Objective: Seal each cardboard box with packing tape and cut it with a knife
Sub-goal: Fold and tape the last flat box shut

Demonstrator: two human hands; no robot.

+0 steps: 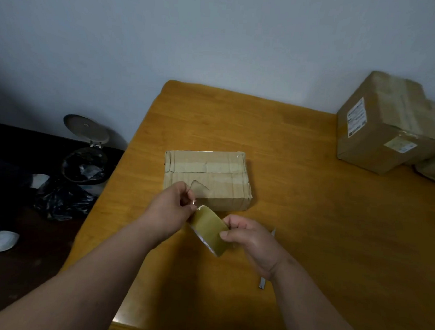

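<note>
Fingers [229, 234] of right hand [252, 237] closed around tape roll [210, 229], above near edge of wooden table [321, 219]; left hand [169, 207] pinching loose tape end. Small cardboard box [207, 179] just behind, near left table edge. Taped boxes [390, 125] at far right corner. Knife [265, 279] under right wrist. Open bin [86, 154], black bag [60, 203] on dark floor, pale wall [192, 34] behind.

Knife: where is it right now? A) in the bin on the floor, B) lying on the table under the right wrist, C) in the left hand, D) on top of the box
B: the knife lies on the table, partly hidden under the right hand, which holds the tape roll; the left hand pinches the tape's free end.
</note>
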